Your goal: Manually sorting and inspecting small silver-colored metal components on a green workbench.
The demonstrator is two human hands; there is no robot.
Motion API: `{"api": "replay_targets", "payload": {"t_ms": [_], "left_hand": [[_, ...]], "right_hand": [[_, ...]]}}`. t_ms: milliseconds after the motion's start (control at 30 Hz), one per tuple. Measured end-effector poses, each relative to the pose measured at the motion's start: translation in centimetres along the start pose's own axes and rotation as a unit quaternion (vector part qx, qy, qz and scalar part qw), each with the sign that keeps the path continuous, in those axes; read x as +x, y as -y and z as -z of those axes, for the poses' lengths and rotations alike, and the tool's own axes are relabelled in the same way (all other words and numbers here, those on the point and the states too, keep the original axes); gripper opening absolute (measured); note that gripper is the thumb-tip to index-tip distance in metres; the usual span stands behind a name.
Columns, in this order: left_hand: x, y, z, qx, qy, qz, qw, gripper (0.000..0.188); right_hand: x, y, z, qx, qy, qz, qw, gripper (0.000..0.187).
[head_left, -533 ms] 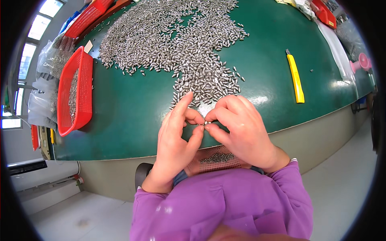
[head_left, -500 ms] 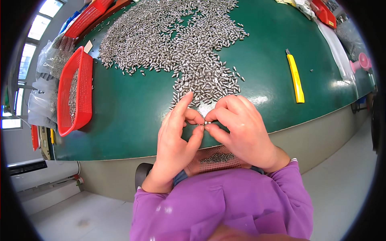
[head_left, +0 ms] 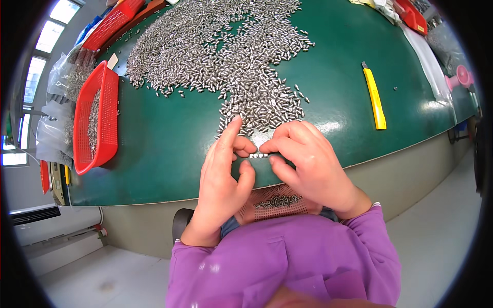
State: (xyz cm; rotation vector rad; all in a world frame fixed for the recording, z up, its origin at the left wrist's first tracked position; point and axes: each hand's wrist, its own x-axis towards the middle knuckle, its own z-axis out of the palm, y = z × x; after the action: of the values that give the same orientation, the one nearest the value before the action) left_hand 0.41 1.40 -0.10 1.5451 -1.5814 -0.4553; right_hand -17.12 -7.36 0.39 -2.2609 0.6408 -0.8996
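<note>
Several small silver metal pieces (head_left: 259,155) stand side by side in a short row near the table's front edge. From the left, my left hand (head_left: 222,164) reaches to the row, its thumb and curled fingers apart and the fingertips at the row's left end. On the other side my right hand (head_left: 309,163) has its forefinger against the row's far right part and its thumb a little nearer me, parted from it. Just beyond my fingers spreads a big heap of loose bullet-shaped metal pieces (head_left: 215,56), its narrow end pointing toward me.
A red plastic basket (head_left: 109,136) with metal pieces stands at the left, clear bags (head_left: 55,120) beyond it. A yellow utility knife (head_left: 374,97) lies on the green table (head_left: 339,92) at right. Below the edge, a mesh basket (head_left: 246,213) holding metal pieces rests at my lap.
My thumbs have drawn back from the forefingers, and the row of metal pieces now shows between the hands. Before, the fingertips were closed around the pieces.
</note>
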Motion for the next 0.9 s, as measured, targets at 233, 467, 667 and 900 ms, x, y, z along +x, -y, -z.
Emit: {"api": "replay_targets", "payload": {"t_ms": [233,467,667,900], "left_hand": [[0.1,0.1,-0.3,0.006,-0.016,-0.010,1.000,0.076],[0.2,-0.3,0.2,0.027,0.012,-0.037,0.999,0.075],[0.4,-0.1,1.6,-0.033,0.132,-0.101,0.986,0.074],[-0.2,0.3,0.5,-0.022,0.003,-0.021,1.000,0.075]], "right_hand": [[-0.1,0.0,-0.5,-0.012,-0.026,-0.002,1.000,0.020],[-0.2,0.1,-0.1,-0.012,-0.004,0.019,1.000,0.013],[-1.1,-0.5,2.4,0.020,0.097,0.068,0.993,0.011],[0.1,-0.6,2.0,-0.039,-0.014,0.031,0.999,0.020]]}}
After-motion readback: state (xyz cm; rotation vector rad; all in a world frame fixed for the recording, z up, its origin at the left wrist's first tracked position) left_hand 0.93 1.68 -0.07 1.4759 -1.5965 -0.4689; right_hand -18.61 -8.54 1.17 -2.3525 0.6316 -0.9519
